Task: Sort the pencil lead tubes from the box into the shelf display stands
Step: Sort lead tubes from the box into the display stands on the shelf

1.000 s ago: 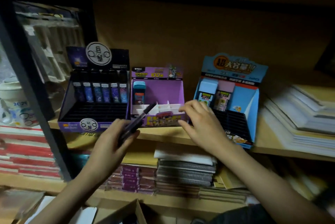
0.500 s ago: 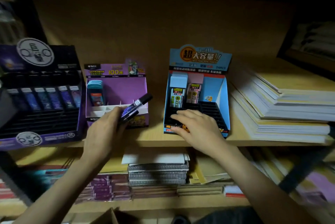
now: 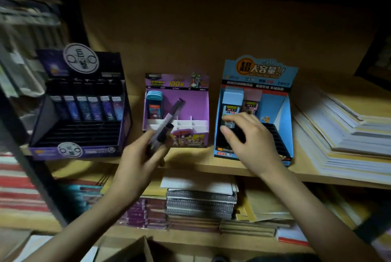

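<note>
Bundle of lead tubes (image 3: 169, 116) was gripped in left hand (image 3: 137, 155). Right hand (image 3: 251, 138) curled over blue stand (image 3: 283, 113) slots, grasp unclear. Best: match labels, seat tubes upright.

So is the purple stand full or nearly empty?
Nearly empty: the purple stand holds only teal tubes back left; visible white compartments are bare.

A stationery shop's stock shelves: a dark display stand (image 3: 93, 151), a purple display stand (image 3: 196, 105) and a blue display stand (image 3: 258, 71), all printed retail cartons, sit on a wooden shelf (image 3: 190, 161); stacked paper (image 3: 342, 134) lies alongside; spiral notebooks (image 3: 201, 200) pile underneath.
</note>
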### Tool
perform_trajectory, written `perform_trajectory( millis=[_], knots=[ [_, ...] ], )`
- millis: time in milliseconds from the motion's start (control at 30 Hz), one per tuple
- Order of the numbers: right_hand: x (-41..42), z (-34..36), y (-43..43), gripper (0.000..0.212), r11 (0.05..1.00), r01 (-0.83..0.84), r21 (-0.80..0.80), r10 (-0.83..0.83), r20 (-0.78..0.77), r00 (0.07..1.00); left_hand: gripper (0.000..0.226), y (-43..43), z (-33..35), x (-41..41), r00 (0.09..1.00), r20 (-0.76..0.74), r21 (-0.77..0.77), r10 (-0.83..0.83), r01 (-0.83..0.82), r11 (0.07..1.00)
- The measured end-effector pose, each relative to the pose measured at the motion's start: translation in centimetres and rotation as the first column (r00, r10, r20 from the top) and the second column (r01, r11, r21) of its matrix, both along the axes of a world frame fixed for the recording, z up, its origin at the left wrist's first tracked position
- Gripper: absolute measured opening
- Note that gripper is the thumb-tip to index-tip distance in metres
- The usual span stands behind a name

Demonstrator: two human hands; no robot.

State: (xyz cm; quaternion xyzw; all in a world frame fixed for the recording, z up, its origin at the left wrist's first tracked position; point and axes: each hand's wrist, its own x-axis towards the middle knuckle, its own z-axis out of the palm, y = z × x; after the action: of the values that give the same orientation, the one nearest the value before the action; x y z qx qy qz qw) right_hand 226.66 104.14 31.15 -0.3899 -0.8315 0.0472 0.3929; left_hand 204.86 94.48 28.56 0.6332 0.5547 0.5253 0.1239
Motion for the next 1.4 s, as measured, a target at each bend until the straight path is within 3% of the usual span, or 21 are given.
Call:
perform_trajectory(
  millis=[67, 200, 333, 400, 567, 733, 833, 1000, 1100, 1200, 1267, 1400],
  knots=[
    [-1.9, 0.9, -1.3, 0.017, 0.981, -0.161, -0.109, 0.141, -0.166, 0.976, 0.023, -1.5, 0.6, -0.7, 0.972, 0.203, -0.093, -0.118, 0.140, 0.986],
    [-7.7, 1.4, -3.9, 0.007, 0.823, -0.434, -0.367, 0.303, -0.362, 0.882, 0.030, -3.6, 1.1, -2.5, 0.866, 0.485, -0.165, -0.118, 0.223, 0.961],
    [-13.0, 0.9, -5.5, 0.016, 0.612, -0.583, -0.535, 0.324, -0.502, 0.802, 0.030, -4.9, 0.5, -4.2, 0.868, 0.481, -0.248, -0.119, 0.265, 0.932],
    [-14.8, 0.6, -5.8, 0.022, 0.576, -0.601, -0.554, 0.296, -0.544, 0.785, 0.033, -5.2, 0.2, -5.1, 0.862, 0.504, -0.278, -0.057, 0.225, 0.934],
    [-18.3, 0.4, -6.1, 0.022, 0.602, -0.584, -0.544, 0.181, -0.620, 0.764, 0.025, -5.2, 0.5, -8.0, 0.781, 0.622, -0.258, -0.059, 0.275, 0.926],
    [-20.4, 2.0, -5.0, 0.017, 0.648, -0.590, -0.482, 0.116, -0.703, 0.702, 0.024, -6.4, 0.3, -11.7, 0.815, 0.579, -0.223, -0.008, 0.168, 0.960],
    [-22.0, 1.7, -5.5, 0.020, 0.578, -0.650, -0.494, 0.214, -0.677, 0.704, 0.009, -6.8, 0.5, -13.3, 0.828, 0.560, -0.174, 0.030, 0.082, 0.981],
    [-25.1, 0.8, -7.4, 0.017, 0.442, -0.764, -0.470, 0.321, -0.712, 0.624, 0.055, -7.9, 0.2, -14.3, 0.776, 0.629, -0.227, 0.040, 0.134, 0.965],
    [-26.2, 0.5, -7.9, 0.026, 0.422, -0.743, -0.519, 0.288, -0.700, 0.653, 0.042, -8.6, 0.0, -14.8, 0.796, 0.604, -0.222, 0.038, 0.123, 0.967],
    [-27.3, 0.5, -9.0, 0.040, 0.511, -0.643, -0.570, 0.245, -0.621, 0.745, 0.017, -9.3, -0.3, -15.4, 0.863, 0.499, -0.190, 0.075, 0.025, 0.982],
    [-27.9, 0.3, -9.8, 0.044, 0.618, -0.555, -0.558, 0.270, -0.512, 0.815, 0.024, -9.7, -0.5, -16.1, 0.903, 0.417, -0.207, 0.103, -0.016, 0.978],
    [-28.6, 0.8, -11.0, 0.032, 0.626, -0.557, -0.545, 0.292, -0.499, 0.816, 0.044, -10.7, -0.8, -16.5, 0.923, 0.326, -0.212, 0.205, -0.141, 0.967]
  ],
)
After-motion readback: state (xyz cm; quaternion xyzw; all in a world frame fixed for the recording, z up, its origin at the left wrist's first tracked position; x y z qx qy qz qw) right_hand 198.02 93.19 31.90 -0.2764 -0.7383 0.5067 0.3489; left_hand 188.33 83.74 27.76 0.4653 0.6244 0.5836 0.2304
